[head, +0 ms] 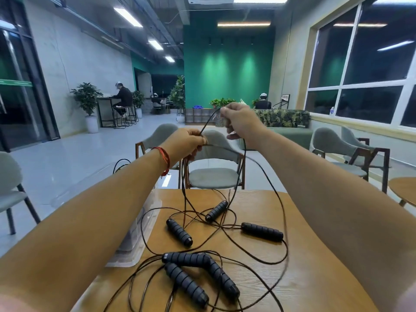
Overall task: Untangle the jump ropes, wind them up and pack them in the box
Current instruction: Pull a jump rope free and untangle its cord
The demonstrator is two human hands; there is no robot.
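Several black jump-rope handles (179,232) lie on the wooden table (315,266), joined by thin black cords (265,255) that cross each other in a tangle. Both my hands are raised above the table's far edge. My left hand (186,143) grips a bunch of cord strands that hang down to the tangle. My right hand (238,121), higher and to the right, pinches a stretch of the same cord that runs up from the left hand. A clear plastic box (139,233) sits at the table's left edge, partly hidden under my left forearm.
A grey chair (213,176) stands just beyond the table's far edge. More grey chairs stand at the left (11,192) and right (351,152). Part of a second round table (403,188) shows at the far right. People sit at desks in the background.
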